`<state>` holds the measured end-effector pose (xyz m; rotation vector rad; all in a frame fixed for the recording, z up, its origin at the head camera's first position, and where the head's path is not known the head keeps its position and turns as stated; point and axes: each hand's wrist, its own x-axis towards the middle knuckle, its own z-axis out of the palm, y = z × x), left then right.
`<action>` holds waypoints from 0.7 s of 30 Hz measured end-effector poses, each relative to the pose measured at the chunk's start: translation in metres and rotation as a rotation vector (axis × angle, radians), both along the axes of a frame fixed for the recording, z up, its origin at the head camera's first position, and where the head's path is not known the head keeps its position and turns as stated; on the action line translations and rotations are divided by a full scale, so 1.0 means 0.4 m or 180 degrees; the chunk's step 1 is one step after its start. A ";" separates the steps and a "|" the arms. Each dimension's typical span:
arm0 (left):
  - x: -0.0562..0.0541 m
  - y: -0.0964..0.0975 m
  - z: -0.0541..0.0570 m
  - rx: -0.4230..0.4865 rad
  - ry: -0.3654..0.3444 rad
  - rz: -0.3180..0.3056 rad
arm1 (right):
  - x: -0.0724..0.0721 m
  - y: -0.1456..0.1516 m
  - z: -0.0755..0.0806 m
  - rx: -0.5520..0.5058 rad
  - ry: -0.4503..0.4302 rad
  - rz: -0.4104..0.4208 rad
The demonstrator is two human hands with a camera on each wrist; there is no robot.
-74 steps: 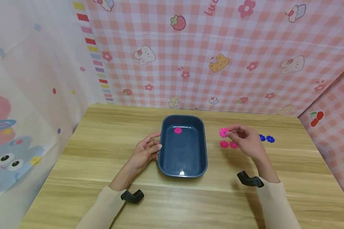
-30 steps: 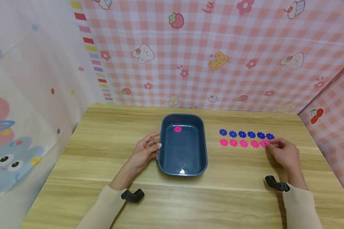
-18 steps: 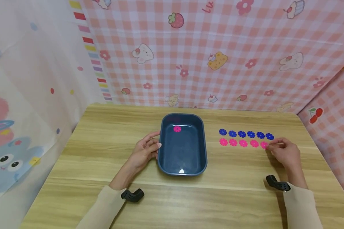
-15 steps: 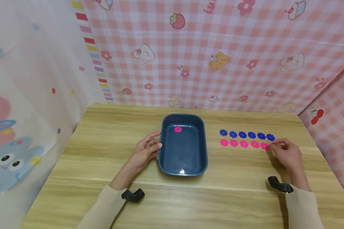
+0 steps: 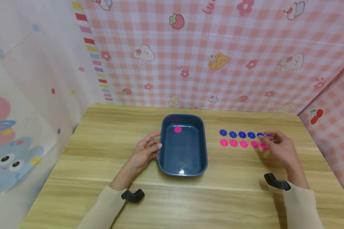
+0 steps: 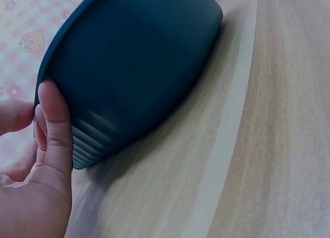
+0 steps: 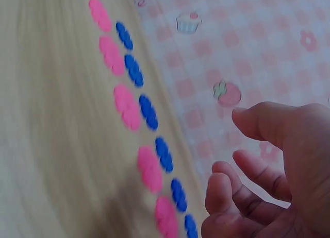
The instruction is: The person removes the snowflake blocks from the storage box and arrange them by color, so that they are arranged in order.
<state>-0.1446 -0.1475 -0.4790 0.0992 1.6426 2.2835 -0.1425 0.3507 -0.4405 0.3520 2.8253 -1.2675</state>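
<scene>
The dark blue rectangular tray (image 5: 182,152) stands at mid-table with one pink flower-shaped disc (image 5: 177,129) inside, near its far end. At its left side, my left hand (image 5: 144,152) holds the rim, thumb tip on the edge and fingers along the outer wall (image 6: 144,52). My right hand (image 5: 282,148) hovers over the right end of two disc rows, thumb and fingers apart with nothing between them. The far row is of blue flower-shaped discs (image 5: 242,135), the near row of pink flower-shaped discs (image 5: 244,144). In the head view its fingers partly cover the rightmost discs.
The wooden table (image 5: 172,203) backs onto a pink checked cloth (image 5: 160,66). A white printed cloth (image 5: 25,79) hangs at the left, another checked cloth (image 5: 335,127) at the right. Each wrist carries a black camera mount (image 5: 133,195).
My right hand first set down a blue disc at the row's left end, then moved right to the last pink disc. It has now let go, lifted and shifted toward the blue row. Left hand stays.
</scene>
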 end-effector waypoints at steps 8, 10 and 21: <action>-0.001 -0.001 -0.004 0.0004 0.0022 -0.0013 | -0.015 -0.066 0.041 0.0103 0.0372 0.0386; -0.002 -0.002 -0.005 0.0005 0.0024 -0.0017 | -0.020 -0.085 0.047 0.0157 0.0415 0.0442; -0.002 -0.002 -0.006 0.0013 0.0039 -0.0027 | -0.042 -0.177 0.078 0.0190 0.0390 0.0750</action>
